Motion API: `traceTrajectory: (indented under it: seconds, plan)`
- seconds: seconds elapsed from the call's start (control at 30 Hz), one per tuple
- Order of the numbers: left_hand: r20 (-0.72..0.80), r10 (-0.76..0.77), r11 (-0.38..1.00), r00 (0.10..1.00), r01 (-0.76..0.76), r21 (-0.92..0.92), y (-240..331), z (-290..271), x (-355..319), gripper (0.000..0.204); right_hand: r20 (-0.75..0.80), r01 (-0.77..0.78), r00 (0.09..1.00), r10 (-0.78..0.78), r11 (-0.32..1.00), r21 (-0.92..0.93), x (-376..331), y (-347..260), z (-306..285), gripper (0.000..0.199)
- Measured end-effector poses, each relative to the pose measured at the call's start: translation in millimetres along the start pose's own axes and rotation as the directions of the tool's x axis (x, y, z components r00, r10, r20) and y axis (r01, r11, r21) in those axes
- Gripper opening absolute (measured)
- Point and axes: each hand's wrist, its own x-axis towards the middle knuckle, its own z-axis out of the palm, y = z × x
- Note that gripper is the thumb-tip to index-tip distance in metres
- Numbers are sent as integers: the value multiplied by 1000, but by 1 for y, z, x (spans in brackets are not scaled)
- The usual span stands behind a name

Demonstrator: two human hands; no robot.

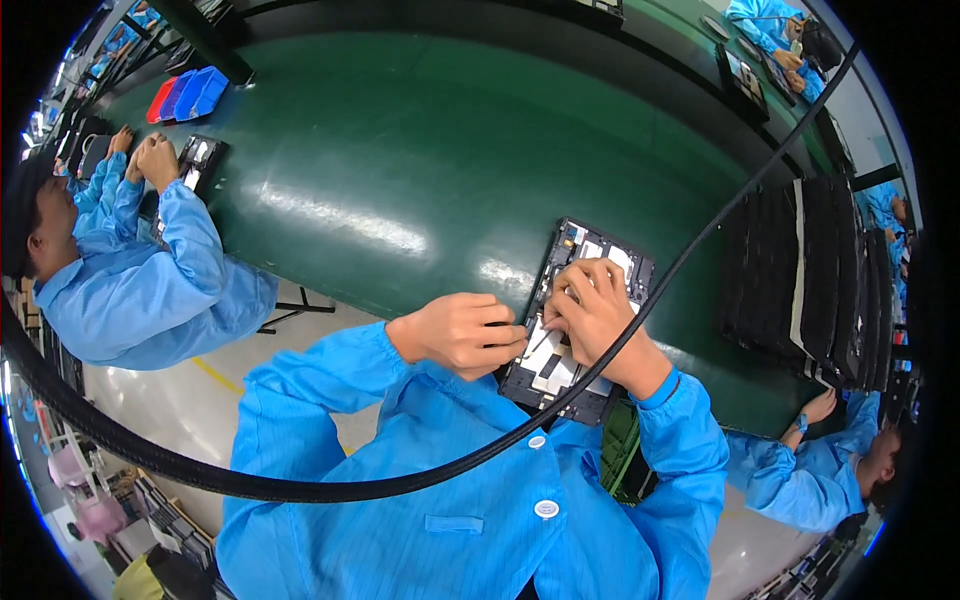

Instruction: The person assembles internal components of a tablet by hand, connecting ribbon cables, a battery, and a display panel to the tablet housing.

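Note:
In front of me a flat black tray-like case [517, 384], filled with white and silver parts, lies tilted at the green table's near edge. My right hand [606, 318] is over its middle, fingers bent into a pinch. Something thin and dark shows by the fingertips, too small to name. Beside the case's left edge, my left hand [462, 335] is closed, thumb and fingertips together and pointing at the case. What it holds, if anything, is hidden. A black cable [420, 484] crosses the view in front of my chest and right wrist.
The green table [400, 130] stretches ahead. A stack of black trays [770, 270] stands at the right. Red and blue bins [200, 94] sit at the far left. Co-workers [150, 270] in blue work on both sides, one with a similar black case [205, 155].

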Motion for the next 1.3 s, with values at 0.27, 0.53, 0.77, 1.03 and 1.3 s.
traceTrajectory:
  seconds: [0.27,0.53,0.77,1.03,1.3]
  plan:
    - [49,252,964,966,-246,-106,-31,6,12,26,-129,2,990,-50,937,-350,-6,11,20,15]
    - [30,350,915,936,-335,-224,-53,11,28,21,-289,-116,957,16,935,-335,-14,22,27,22]
    - [59,387,908,920,-369,-201,-70,2,31,30,-283,-107,959,14,943,-315,-13,22,25,22]
    - [60,357,931,932,-350,-105,-75,4,30,32,-276,-79,961,3,962,-262,-11,26,27,24]
    - [89,318,938,944,-300,-174,-75,6,23,38,-268,-65,963,-5,966,-252,-12,25,28,24]
